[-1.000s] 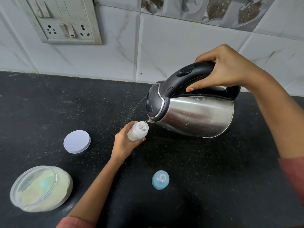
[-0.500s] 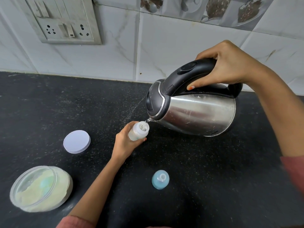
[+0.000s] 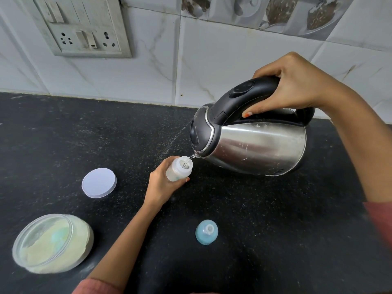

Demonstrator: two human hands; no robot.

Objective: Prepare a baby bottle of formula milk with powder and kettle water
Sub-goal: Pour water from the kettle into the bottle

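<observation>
Kettle (image 3: 252, 143) is tipped a touch steeper than before, right hand (image 3: 297, 85) wrapped round its handle, pouring into the bottle (image 3: 180, 168) gripped by the left hand (image 3: 163, 183) mid-bench (image 3: 63, 134), teat cap (image 3: 206, 231) at 6 o'clock.

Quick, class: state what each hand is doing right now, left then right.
Left hand: closed around the bottle, holding it.
Right hand: closed on the kettle handle, tilting it to pour.
</observation>
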